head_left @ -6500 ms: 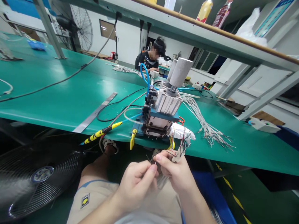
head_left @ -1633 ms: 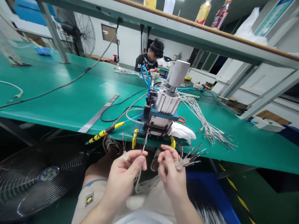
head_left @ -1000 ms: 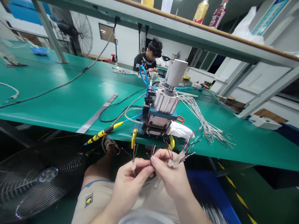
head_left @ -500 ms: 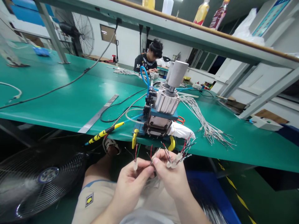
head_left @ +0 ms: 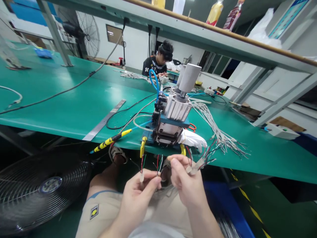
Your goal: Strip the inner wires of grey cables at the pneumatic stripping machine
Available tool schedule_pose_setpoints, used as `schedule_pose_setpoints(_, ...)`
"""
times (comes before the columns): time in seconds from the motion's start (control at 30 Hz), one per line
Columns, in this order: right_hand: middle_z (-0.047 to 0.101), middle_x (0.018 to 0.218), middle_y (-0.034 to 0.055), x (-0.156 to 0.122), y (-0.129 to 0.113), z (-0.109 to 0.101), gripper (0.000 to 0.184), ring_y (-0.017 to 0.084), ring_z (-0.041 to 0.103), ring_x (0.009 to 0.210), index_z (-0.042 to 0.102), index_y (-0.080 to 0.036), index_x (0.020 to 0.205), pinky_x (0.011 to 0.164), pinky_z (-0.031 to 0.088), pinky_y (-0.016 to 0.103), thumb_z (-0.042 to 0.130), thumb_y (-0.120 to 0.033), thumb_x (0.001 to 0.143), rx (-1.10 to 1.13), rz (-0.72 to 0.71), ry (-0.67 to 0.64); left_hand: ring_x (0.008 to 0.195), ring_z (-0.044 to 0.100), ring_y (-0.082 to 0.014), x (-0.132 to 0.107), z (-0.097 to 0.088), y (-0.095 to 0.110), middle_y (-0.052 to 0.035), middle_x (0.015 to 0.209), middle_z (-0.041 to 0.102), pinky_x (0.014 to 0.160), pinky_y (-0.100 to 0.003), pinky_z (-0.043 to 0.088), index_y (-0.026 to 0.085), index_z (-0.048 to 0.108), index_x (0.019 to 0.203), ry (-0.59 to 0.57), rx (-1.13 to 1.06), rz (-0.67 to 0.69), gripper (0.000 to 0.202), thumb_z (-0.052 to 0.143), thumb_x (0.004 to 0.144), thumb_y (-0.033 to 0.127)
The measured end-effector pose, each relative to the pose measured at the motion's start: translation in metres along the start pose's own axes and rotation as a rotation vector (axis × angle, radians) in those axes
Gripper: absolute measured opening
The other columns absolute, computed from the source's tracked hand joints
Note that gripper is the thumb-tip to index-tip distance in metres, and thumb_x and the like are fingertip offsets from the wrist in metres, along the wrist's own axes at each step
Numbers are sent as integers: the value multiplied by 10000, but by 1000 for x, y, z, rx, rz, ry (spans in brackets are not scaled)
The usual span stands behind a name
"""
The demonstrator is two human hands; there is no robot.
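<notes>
Just short of the green bench point(head_left: 61, 89), over beige shorts point(head_left: 106, 206) | left hand point(head_left: 138, 195) pinches one splayed wire end point(head_left: 158, 165); right hand point(head_left: 187, 181), near but apart, clasps a cable bundle point(head_left: 195, 168) | risk — a slack pinch could let strands point(head_left: 161, 162) slip or cross | I see thin red, black and white strands fanning upward — uneven

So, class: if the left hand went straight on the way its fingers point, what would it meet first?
The left hand would probably meet the right hand first, though one view leaves depth unclear.
</notes>
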State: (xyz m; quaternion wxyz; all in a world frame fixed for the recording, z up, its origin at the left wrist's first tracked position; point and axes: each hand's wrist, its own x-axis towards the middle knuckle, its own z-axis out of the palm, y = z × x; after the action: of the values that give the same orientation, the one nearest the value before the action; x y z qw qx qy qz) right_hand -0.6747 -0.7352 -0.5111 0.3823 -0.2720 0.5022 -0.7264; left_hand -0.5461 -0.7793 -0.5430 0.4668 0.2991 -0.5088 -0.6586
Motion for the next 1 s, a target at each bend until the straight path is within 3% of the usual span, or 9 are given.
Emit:
schedule_pose_setpoints(0.13, 572, 556, -20, -7, 3, 4, 262, 42, 368, 396, 740, -150, 820, 377, 310, 181, 798, -401, 775, -66, 15, -184, 604, 645, -141, 4, 1, 5, -18, 632, 679, 589, -200, 548, 159, 719, 726, -51, 32, 13, 117, 752, 763, 265)
schedule_pose_setpoints(0.23, 623, 585, 8, -6, 2, 7, 225, 88, 495, 467, 753, -149, 750, 458, 418, 218, 805, -367, 769, -53, 45, -232, 657, 646, -148, 3, 0, 5, -28, 675, 692, 639, -209, 548, 164, 734, 746, -117, 62, 21, 117, 722, 807, 262)
schedule_pose_setpoints(0.3, 605, 543, 8, -3, 0, 7, 238, 93, 502, 465, 756, -139, 706, 441, 388, 212, 822, -365, 743, -38, 94, -227, 682, 647, -145, 2, -2, 4, -24, 702, 698, 662, -204, 544, 174, 735, 762, -146, 64, 25, 111, 708, 828, 258)
schedule_pose_setpoints(0.47, 505, 420, -38, -1, -3, 7, 259, 25, 310, 346, 758, -135, 686, 350, 166, 176, 860, -373, 684, 26, 172, -192, 707, 654, -136, 0, -7, -2, -11, 726, 706, 683, -188, 535, 195, 728, 796, -180, 32, 33, 88, 704, 847, 263)
schedule_pose_setpoints(0.77, 461, 418, -64, -3, -2, 9, 287, 15, 258, 343, 686, -141, 621, 344, 157, 175, 872, -356, 661, 46, 129, -113, 730, 640, -135, -2, -12, -7, -26, 765, 704, 690, -195, 520, 184, 695, 851, -233, 38, -48, 153, 689, 866, 337)
schedule_pose_setpoints(0.9, 553, 507, -16, -3, -2, 9, 256, 55, 394, 413, 707, -144, 631, 379, 233, 189, 847, -348, 698, -50, 49, -121, 737, 632, -158, 0, -5, 1, -34, 780, 682, 665, -219, 519, 166, 673, 851, -184, 73, -43, 231, 741, 810, 382)
schedule_pose_setpoints(1.0, 574, 529, -1, -4, 0, 8, 255, 65, 414, 428, 719, -146, 646, 391, 234, 202, 815, -361, 744, -60, 44, -149, 695, 600, -138, 4, 1, 7, -21, 715, 651, 660, -214, 501, 158, 663, 746, -174, 114, -12, 260, 666, 875, 383)
